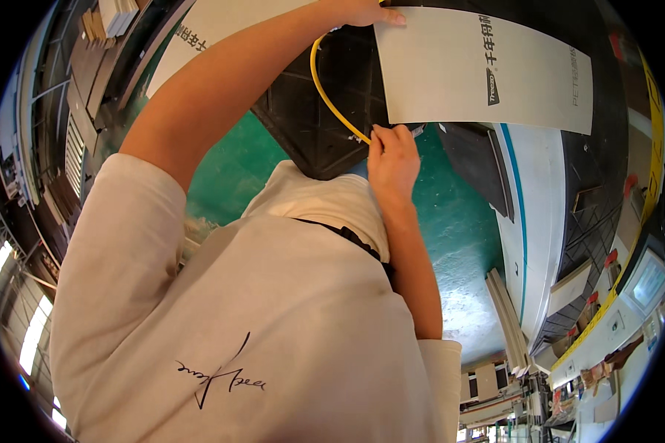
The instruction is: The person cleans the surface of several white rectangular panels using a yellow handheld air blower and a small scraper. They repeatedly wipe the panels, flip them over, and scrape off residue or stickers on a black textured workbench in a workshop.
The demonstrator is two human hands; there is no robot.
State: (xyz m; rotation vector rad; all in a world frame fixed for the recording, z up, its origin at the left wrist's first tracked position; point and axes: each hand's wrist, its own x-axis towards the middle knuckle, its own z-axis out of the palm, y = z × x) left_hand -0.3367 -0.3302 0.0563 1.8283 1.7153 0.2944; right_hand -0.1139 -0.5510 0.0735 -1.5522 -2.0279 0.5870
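Note:
Thumb and finger of my right hand [394,164] are closed in a pinch on the lower end of a thin yellow tube or cord [326,94], beside the near corner of a white board. The cord curves up over a black surface [295,92] toward my left hand [358,11]. At the top edge of the view, my left hand lies with a digit stretched flat on the far left corner of the white printed board [443,70]; its other fingers are mostly cut off. Whether the left hand also touches the cord is hidden.
Another white printed board [188,44] lies beyond my left arm. A dark panel [476,159] and a long white panel with a blue stripe [521,221] are to the right. Stacked boards [506,325] stand on the green floor [458,229]. A screen [649,280] is far right.

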